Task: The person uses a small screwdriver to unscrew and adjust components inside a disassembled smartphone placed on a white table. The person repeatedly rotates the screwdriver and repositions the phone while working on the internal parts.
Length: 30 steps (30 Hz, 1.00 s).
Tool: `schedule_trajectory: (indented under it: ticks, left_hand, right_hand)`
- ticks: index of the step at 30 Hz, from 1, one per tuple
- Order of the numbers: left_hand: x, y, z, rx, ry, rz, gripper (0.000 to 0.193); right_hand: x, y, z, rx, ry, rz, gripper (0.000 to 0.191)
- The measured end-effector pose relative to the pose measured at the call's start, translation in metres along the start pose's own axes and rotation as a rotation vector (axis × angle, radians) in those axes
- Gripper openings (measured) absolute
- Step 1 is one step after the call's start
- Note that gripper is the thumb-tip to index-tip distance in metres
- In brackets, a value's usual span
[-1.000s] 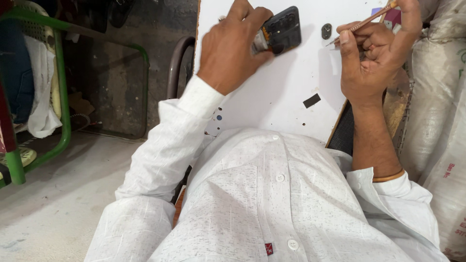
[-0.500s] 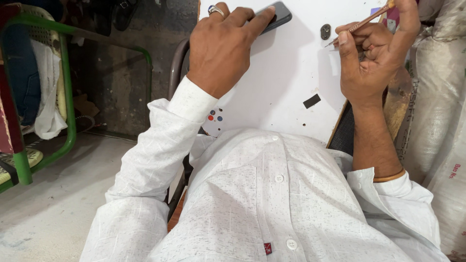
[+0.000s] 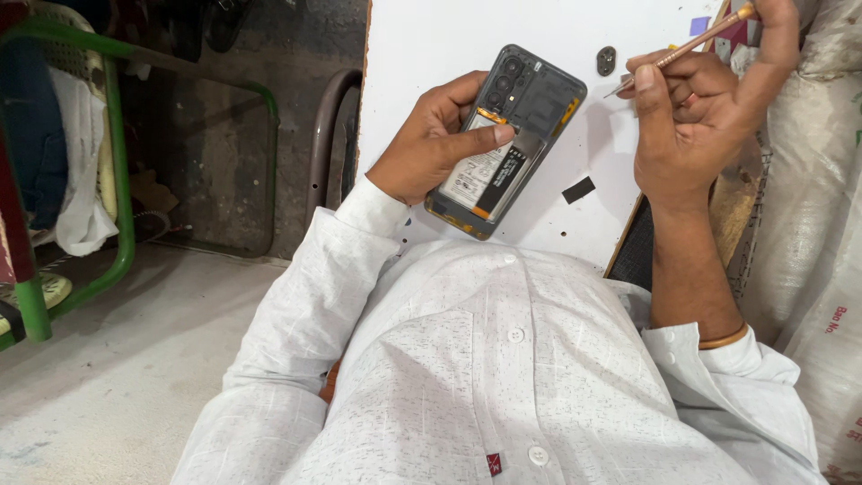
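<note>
Here, left hand (image 3: 429, 148) gripping flat opened phone (image 3: 507, 139), slim screwdriver (image 3: 690, 42)

left hand (image 3: 431, 148) gripping opened phone (image 3: 507, 139), right hand (image 3: 700, 117) holding screwdriver (image 3: 687, 45)

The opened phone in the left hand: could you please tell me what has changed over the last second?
The left hand has turned the dark, back-less phone over and drawn it nearer, so its battery and camera modules now face up, thumb pressing across its middle. The right hand stays raised above the white board, holding the thin copper-coloured tool. The small black pieces on the board have not moved.
</note>
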<state>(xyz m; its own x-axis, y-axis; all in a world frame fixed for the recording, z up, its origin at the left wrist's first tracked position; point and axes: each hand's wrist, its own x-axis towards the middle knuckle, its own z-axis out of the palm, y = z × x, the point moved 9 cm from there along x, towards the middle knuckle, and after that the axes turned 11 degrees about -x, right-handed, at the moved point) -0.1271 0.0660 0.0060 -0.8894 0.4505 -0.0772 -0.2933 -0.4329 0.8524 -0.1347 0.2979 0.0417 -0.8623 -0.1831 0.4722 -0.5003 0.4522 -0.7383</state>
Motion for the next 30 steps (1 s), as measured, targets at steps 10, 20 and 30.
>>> schedule_trajectory:
  ticks: [10, 20, 30]
  left_hand:
    - [-0.01, 0.001, 0.003, 0.237, -0.03, 0.04, 0.036]
    - [-0.01, 0.001, 0.006, 0.383, 0.013, 0.081, 0.047]
    - [-0.01, -0.001, 0.008, 0.411, 0.012, 0.07, 0.045]
  right_hand:
    - [-0.022, 0.007, 0.018, 0.261, 0.093, 0.135, 0.078]
    - [-0.017, -0.015, 0.022, 0.068, 0.078, -0.007, 0.079]
    - [-0.014, -0.026, 0.025, -0.018, 0.115, -0.044, 0.073]
